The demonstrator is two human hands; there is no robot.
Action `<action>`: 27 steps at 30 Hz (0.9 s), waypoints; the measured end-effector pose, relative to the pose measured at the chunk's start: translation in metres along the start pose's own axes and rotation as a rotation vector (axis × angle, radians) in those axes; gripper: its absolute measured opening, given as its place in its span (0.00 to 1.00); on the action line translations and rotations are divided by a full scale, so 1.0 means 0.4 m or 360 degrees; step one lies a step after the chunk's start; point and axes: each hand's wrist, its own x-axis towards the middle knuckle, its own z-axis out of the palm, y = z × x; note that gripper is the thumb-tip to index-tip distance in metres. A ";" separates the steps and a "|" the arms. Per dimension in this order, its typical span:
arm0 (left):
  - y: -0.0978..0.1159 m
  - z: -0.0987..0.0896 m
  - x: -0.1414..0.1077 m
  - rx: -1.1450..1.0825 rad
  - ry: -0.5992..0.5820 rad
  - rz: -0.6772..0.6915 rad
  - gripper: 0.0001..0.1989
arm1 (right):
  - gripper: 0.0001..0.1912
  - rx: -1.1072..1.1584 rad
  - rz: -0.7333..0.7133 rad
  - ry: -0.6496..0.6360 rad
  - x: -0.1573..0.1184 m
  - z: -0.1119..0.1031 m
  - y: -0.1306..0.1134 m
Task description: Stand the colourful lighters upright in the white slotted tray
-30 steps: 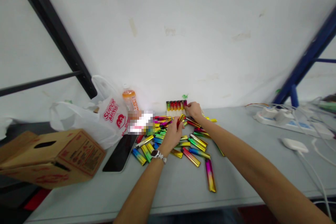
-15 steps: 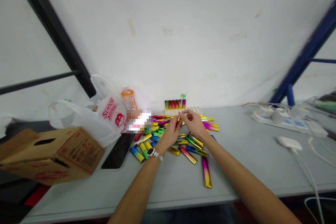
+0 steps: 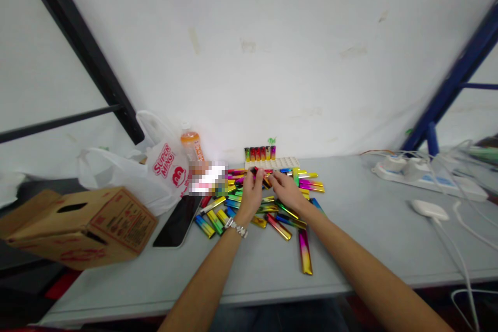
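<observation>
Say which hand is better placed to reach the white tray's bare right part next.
Right, I'd judge: the right hand is nearer the bare part of the tray; the left hand sits farther off, seemingly pinching a red piece.

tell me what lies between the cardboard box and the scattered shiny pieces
A flat device with a black screen lies between the cardboard box and the shiny pieces, seen in the head view.

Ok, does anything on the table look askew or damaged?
No spill or damage shows. Shiny pieces lie jumbled around the left hand and right hand, unlike the neat upright row by the wall; one magenta-and-gold piece juts toward the table's front edge.
</observation>
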 end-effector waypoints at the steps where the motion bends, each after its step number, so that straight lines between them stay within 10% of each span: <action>1: 0.000 0.001 0.000 -0.0027 0.0005 0.0002 0.18 | 0.17 -0.0012 -0.0009 0.0028 0.001 0.002 0.000; 8: 0.025 -0.006 -0.007 -0.0496 -0.0188 -0.0319 0.23 | 0.21 0.0232 0.0089 0.0200 0.001 0.000 -0.011; 27: 0.052 0.012 -0.006 -0.0367 0.0026 -0.0620 0.22 | 0.23 0.0355 0.0085 0.0196 -0.001 0.008 0.000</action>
